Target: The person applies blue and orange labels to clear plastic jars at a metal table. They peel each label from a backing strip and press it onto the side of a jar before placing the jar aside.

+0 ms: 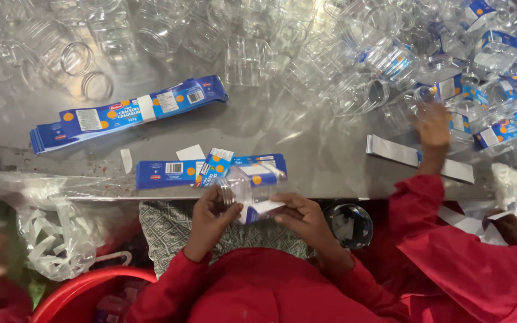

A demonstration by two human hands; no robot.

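Observation:
My left hand and my right hand together hold a clear plastic jar lying on its side at the near edge of the metal table. The left hand grips its threaded mouth end. The right hand's fingers press a white and blue label strip against the jar's side. Just beyond the jar lies a short stack of blue labels.
A longer stack of blue labels lies further back on the left. Empty clear jars crowd the far table; labelled jars pile at the right. Another person's hand in a red sleeve reaches among them. A red tub sits below left.

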